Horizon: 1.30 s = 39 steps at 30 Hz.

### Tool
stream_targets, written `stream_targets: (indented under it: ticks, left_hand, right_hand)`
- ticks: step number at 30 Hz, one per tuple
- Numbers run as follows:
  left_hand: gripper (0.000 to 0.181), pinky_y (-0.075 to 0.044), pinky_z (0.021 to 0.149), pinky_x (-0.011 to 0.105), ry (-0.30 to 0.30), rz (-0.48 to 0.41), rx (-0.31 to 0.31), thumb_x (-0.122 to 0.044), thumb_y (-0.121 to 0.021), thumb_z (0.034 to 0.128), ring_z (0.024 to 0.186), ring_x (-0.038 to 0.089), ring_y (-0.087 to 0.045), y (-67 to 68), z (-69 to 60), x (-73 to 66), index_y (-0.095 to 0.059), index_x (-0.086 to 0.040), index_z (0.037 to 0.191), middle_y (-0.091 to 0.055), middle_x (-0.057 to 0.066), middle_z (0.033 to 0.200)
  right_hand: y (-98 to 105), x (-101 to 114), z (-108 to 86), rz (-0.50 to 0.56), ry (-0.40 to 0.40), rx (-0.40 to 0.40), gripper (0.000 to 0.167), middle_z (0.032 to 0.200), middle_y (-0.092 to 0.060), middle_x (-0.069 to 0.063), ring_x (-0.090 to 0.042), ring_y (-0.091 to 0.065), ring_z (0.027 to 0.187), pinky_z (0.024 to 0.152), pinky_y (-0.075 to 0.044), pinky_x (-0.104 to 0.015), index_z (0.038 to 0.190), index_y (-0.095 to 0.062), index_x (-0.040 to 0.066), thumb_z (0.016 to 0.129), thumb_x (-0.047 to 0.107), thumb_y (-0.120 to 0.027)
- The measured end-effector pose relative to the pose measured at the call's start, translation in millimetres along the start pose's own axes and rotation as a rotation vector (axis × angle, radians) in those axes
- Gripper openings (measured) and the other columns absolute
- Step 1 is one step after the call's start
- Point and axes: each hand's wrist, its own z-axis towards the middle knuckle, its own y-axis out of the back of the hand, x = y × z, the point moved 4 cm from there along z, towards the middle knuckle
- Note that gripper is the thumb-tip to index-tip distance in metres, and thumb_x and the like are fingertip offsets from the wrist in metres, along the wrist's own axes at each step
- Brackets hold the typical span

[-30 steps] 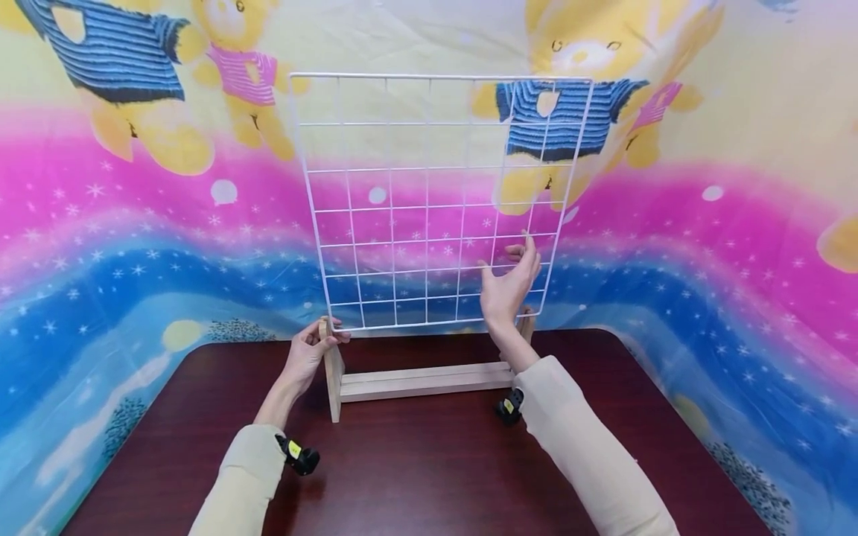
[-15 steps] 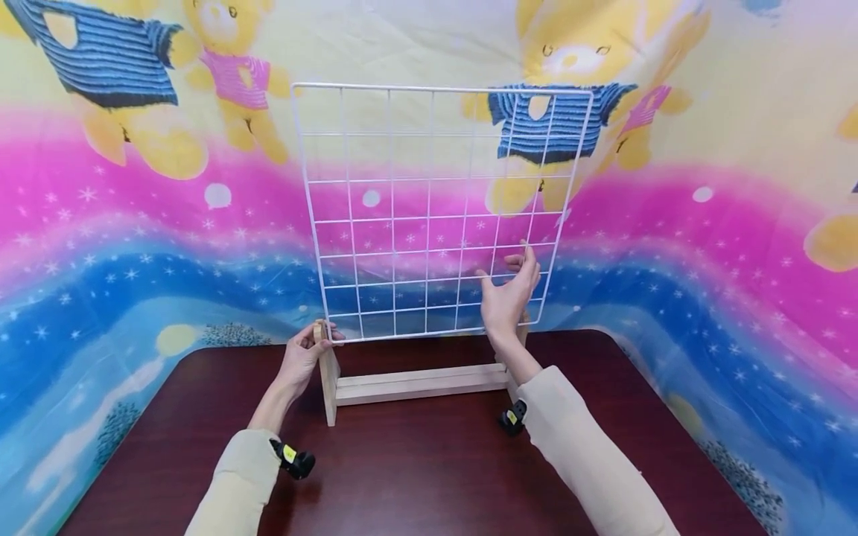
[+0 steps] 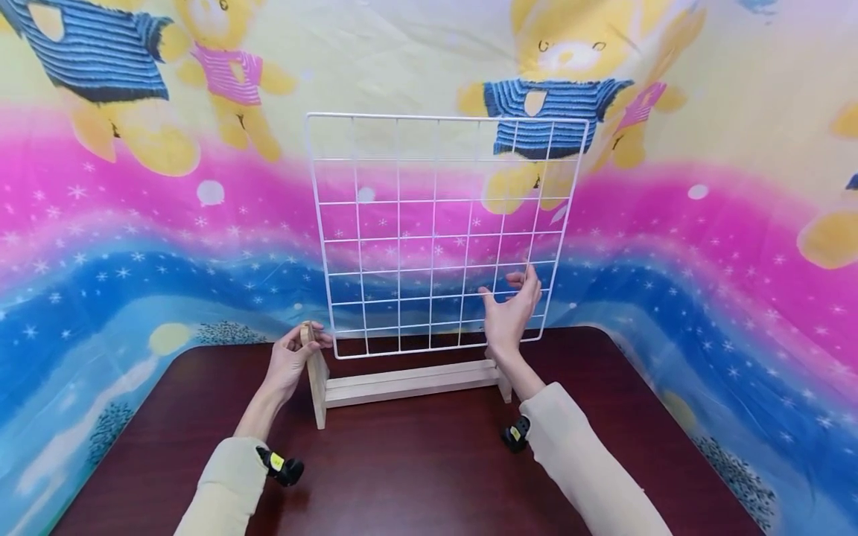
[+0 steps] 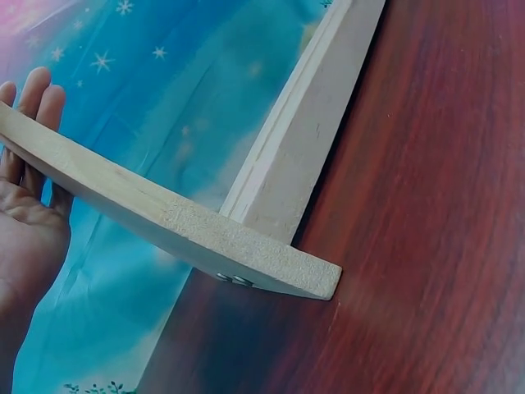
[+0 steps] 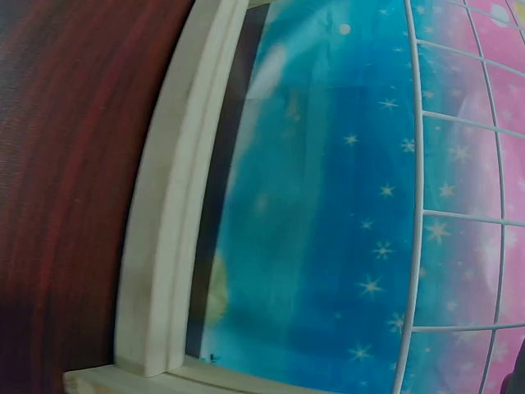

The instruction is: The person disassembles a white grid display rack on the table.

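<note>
My left hand (image 3: 290, 365) pinches the top of the left upright of a pale wooden stand (image 3: 412, 381), thumb in front and fingers behind. Two screws show low on that upright in the left wrist view, and a grooved crossbar (image 4: 299, 139) runs away from it. With my right hand (image 3: 508, 318) I hold a white wire grid panel (image 3: 432, 268) by its lower right part. The panel stands nearly upright, its bottom wire (image 5: 419, 164) above and apart from the crossbar. My right wrist partly hides the right upright (image 3: 506, 385).
The stand is on a dark red-brown table (image 3: 415, 461) with rounded far corners. Behind it hangs a cloth backdrop (image 3: 670, 253) printed with bears and snowflakes. Small black cameras (image 3: 281, 467) are strapped to both wrists.
The grid panel has come down with my right hand, closer to the crossbar. Its lower left corner now sits clear of my left fingers, and the stand appears further left in view.
</note>
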Motion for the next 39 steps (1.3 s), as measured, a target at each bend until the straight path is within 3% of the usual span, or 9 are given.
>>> stream_targets:
  ticks: [7,15,23,27,30,35,39]
  left_hand:
    - [0.023,-0.050,0.087,0.024,-0.051,0.020,0.005,0.007,-0.056,0.0931,0.083,0.016,-0.071,0.7,-4.6,-6.4,-0.053,0.016,0.114,-0.073,0.004,0.090]
    - [0.023,-0.051,0.086,0.025,-0.058,0.062,-0.008,0.012,-0.054,0.0926,0.082,0.016,-0.071,0.1,-5.7,-11.6,-0.046,0.021,0.112,-0.073,0.006,0.088]
    - [0.014,-0.052,0.085,0.025,-0.071,0.074,0.015,0.011,-0.056,0.0920,0.080,0.016,-0.070,4.2,-6.2,-11.5,-0.050,0.017,0.103,-0.073,0.007,0.087]
    - [0.017,-0.054,0.081,0.026,-0.102,0.063,0.038,0.013,-0.057,0.0905,0.078,0.017,-0.070,7.3,-8.0,-12.5,-0.049,0.020,0.103,-0.072,0.008,0.084]
    - [0.016,-0.054,0.079,0.026,-0.127,0.051,0.046,0.015,-0.057,0.0894,0.077,0.017,-0.071,8.8,-9.4,-13.9,-0.052,0.019,0.104,-0.072,0.008,0.084]
    - [0.018,-0.055,0.079,0.026,-0.124,0.053,0.045,0.017,-0.056,0.0892,0.077,0.017,-0.071,10.1,-10.3,-14.9,-0.061,0.007,0.103,-0.072,0.008,0.083]
    - [0.016,-0.055,0.079,0.026,-0.117,0.094,0.038,0.016,-0.057,0.0893,0.077,0.017,-0.071,10.9,-10.8,-16.7,-0.059,0.010,0.104,-0.072,0.009,0.084]
  right_hand:
    - [3.6,-8.7,-5.1,-0.017,-0.004,0.008,0.080,0.110,-0.052,-0.012,-0.022,-0.046,0.104,0.072,-0.045,-0.028,0.142,-0.040,0.003,0.073,-0.002,-0.082]
    - [7.3,-15.3,-7.4,-0.051,0.015,0.015,0.081,0.108,-0.053,-0.013,-0.027,-0.047,0.104,0.080,-0.047,-0.040,0.140,-0.042,0.003,0.070,-0.005,-0.083]
    - [11.6,-20.5,-9.9,-0.041,-0.006,0.047,0.083,0.108,-0.052,-0.014,-0.027,-0.047,0.104,0.085,-0.047,-0.041,0.140,-0.042,0.004,0.069,-0.007,-0.083]
    - [15.1,-21.5,-11.2,-0.043,0.020,0.047,0.081,0.106,-0.053,-0.016,-0.029,-0.048,0.103,0.089,-0.043,-0.041,0.139,-0.044,0.004,0.069,-0.006,-0.084]
    - [17.0,-22.6,-12.5,-0.050,0.032,0.053,0.080,0.105,-0.053,-0.016,-0.029,-0.048,0.102,0.085,-0.043,-0.041,0.138,-0.044,0.002,0.069,-0.005,-0.084]
    - [18.8,-25.6,-13.7,-0.056,0.014,0.072,0.079,0.106,-0.053,-0.015,-0.028,-0.048,0.102,0.074,-0.045,-0.039,0.138,-0.043,0.000,0.070,-0.006,-0.083]
    - [21.4,-28.6,-13.2,-0.071,0.008,0.074,0.079,0.106,-0.053,-0.014,-0.027,-0.048,0.102,0.075,-0.045,-0.043,0.137,-0.044,0.001,0.069,-0.006,-0.083]
